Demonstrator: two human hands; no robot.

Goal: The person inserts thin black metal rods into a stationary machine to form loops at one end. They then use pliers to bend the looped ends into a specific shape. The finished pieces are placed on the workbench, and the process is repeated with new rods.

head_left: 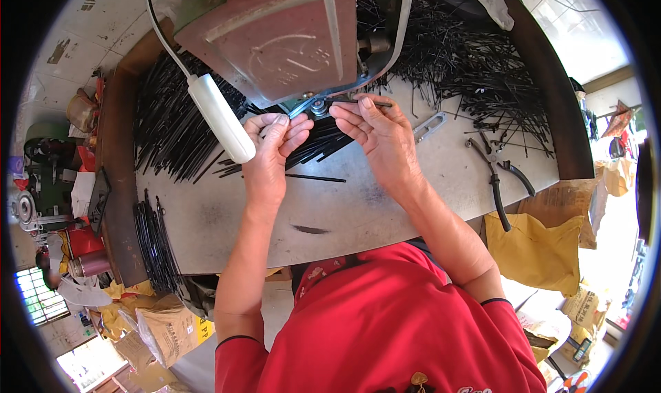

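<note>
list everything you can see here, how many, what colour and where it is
machine with broad metal cover: one, dull reddish brown, top centre
slim rounded bar on a cable: one, white, beside the machine
thin straight rods: too many to count, black, heaped around the machine
flat metal tabletop: one, grey, under the hands
long-handled metal pliers: one, black-handled, tabletop's right
flat slotted metal plate: one, silver, near the right hand
creased bag: one, yellow, right, past the tabletop
paper or cardboard packages: several, brown, lower left
rim clutter: uncountable, mixed colours, both sides
short-sleeved shirt: one, red, bottom centre
left hand: one, bare, below the machine, grip unclear
right hand: one, bare, pinching a rod
</note>
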